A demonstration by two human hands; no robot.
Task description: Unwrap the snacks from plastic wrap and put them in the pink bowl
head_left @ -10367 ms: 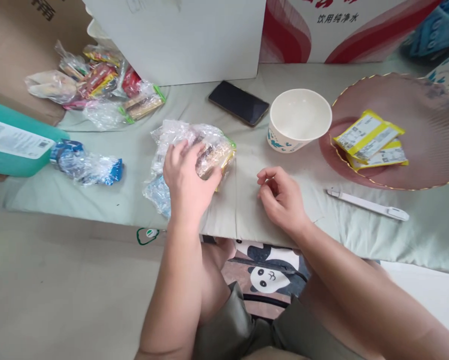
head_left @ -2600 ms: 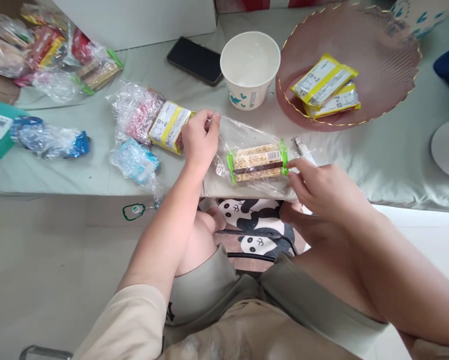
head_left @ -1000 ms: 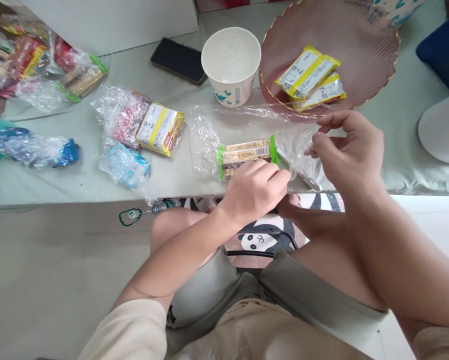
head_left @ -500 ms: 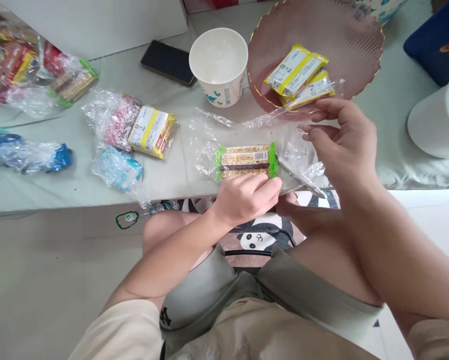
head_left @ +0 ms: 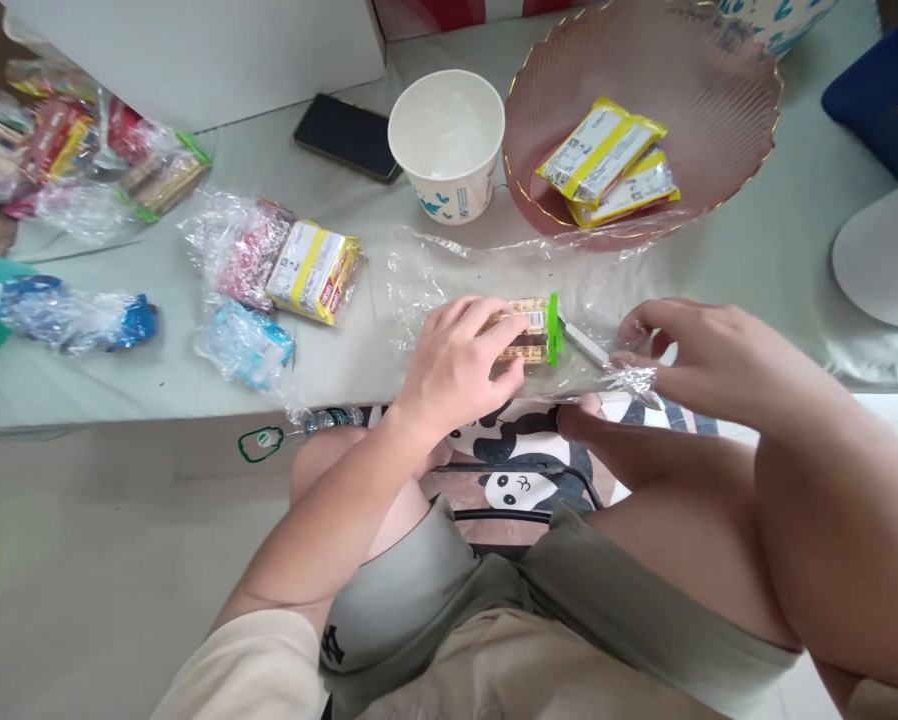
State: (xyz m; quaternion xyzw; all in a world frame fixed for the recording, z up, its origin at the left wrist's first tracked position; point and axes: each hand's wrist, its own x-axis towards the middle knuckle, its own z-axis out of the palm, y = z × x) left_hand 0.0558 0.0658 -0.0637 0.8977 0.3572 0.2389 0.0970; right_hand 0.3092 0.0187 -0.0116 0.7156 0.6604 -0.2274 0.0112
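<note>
My left hand [head_left: 460,350] lies over a wafer snack packet [head_left: 531,342] with bright green ends, fingers spread across its left part. That end of the packet is hidden under my fingers. Beneath it a sheet of clear plastic wrap [head_left: 606,275] is spread at the table edge. With thumb and fingers closed, my right hand [head_left: 696,350] grips bunched wrap at the packet's right. Between packet and right hand lies a slim silver tool [head_left: 585,343]; wrap and fingers partly cover it, so its kind is unclear.
A pink glass bowl [head_left: 726,110] holds yellow packets [head_left: 603,150]. Beside it stand a paper cup [head_left: 449,140] and a phone [head_left: 348,135]. Wrapped snacks [head_left: 310,265] and a blue plastic-wrapped item [head_left: 81,315] lie left. A white tub [head_left: 884,260] stands right.
My right hand has come down and nearer from beside the bowl to the wrap by the silver tool. My left hand has moved up onto the packet, its fingers spreading.
</note>
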